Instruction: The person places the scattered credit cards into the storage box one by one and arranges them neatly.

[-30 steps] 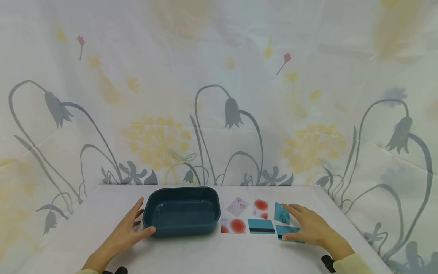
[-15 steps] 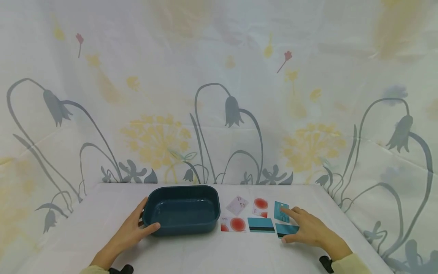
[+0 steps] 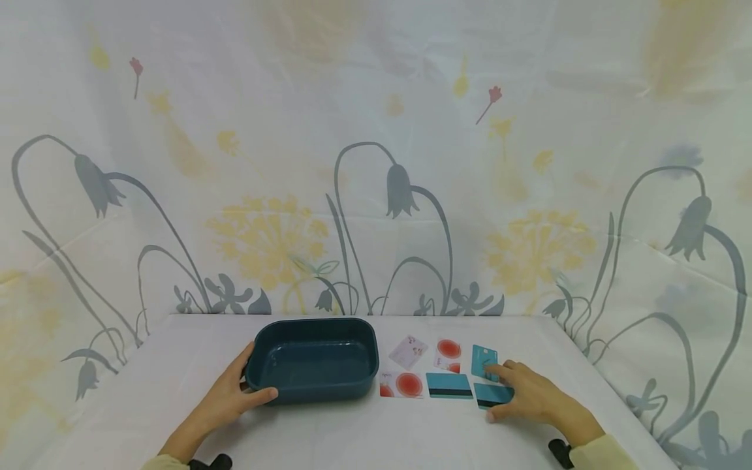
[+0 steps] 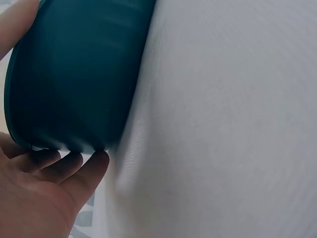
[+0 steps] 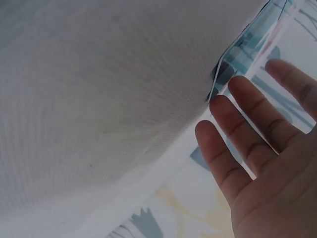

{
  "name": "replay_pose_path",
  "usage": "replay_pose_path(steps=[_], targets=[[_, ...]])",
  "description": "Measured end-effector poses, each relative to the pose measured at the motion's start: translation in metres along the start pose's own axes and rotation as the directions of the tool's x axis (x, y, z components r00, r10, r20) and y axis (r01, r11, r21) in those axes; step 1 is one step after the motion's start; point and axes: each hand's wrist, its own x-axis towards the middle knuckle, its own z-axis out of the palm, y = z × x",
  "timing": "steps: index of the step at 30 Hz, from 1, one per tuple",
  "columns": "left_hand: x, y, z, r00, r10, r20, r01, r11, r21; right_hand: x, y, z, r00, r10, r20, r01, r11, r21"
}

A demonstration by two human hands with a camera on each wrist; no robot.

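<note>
My left hand [image 3: 226, 399] holds the left end of a dark teal rectangular dish [image 3: 311, 393], thumb at its front wall. In the left wrist view, several fingertips meet the dish's end wall [image 4: 74, 74]. My right hand [image 3: 531, 393] hovers low over the lower right blue card [image 3: 492, 394], covering its right part. Its thumb is by that card's front edge, and the index finger reaches over the upper blue card [image 3: 480, 356]. In the right wrist view the fingers are nearly straight; whether they touch a card I cannot tell.
Left of these lies another blue card with a black stripe [image 3: 449, 385]. Two cards with red circles, one in front [image 3: 405, 385] and one behind [image 3: 448, 356], and a tilted pale pink card [image 3: 408, 352] lie right of the dish. A flower-printed cloth [image 3: 376, 261] hangs behind the white table.
My left hand has moved right from beside the dish onto its end. My right hand has shifted slightly, its fingers drawing down toward the lower blue card. Dish and cards stay put.
</note>
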Motion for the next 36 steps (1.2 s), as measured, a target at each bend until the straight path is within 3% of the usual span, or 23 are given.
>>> replay_pose_path(steps=[5, 19, 29, 36], targets=[[0.000, 0.001, 0.001, 1.000, -0.002, -0.013, 0.002, 1.000, 0.025, 0.001, 0.000, 0.000, 1.000, -0.009, 0.025, 0.008, 1.000, 0.023], [-0.002, 0.003, 0.001, 1.000, -0.028, -0.007, 0.028, 1.000, 0.007, 0.003, 0.003, -0.007, 0.985, -0.148, 0.085, 0.133, 0.978, 0.162], [-0.002, 0.002, 0.001, 0.999, -0.035, -0.010, 0.035, 0.999, -0.006, 0.005, -0.002, -0.009, 0.990, -0.080, 0.118, 0.052, 0.973, 0.225], [0.000, 0.000, 0.002, 0.999, -0.046, -0.009, 0.046, 0.999, -0.009, 0.003, 0.001, -0.010, 0.990, -0.079, 0.116, 0.051, 0.973, 0.227]])
